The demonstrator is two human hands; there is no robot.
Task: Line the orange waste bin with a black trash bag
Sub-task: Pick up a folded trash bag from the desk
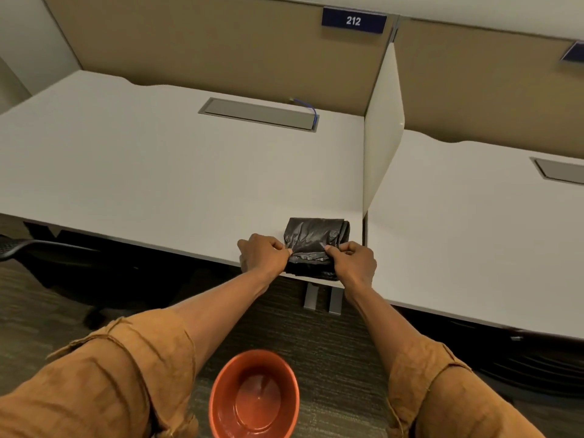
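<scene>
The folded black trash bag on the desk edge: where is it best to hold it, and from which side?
Probably at its near edge, coming from the person's side. The black trash bag lies folded flat on the desk, its near end overhanging the front edge, so fingers can pinch it there. The left hand and right hand already pinch its near corners. The orange waste bin stands unlined below.

Looks like an open-plan office: white laminate table [158, 172] with a grey flip-lid cable hatch [259, 114], tan fabric cubicle partitions [205, 49], a blue "212" number plate [354, 20], dark carpet floor [331, 336].
</scene>
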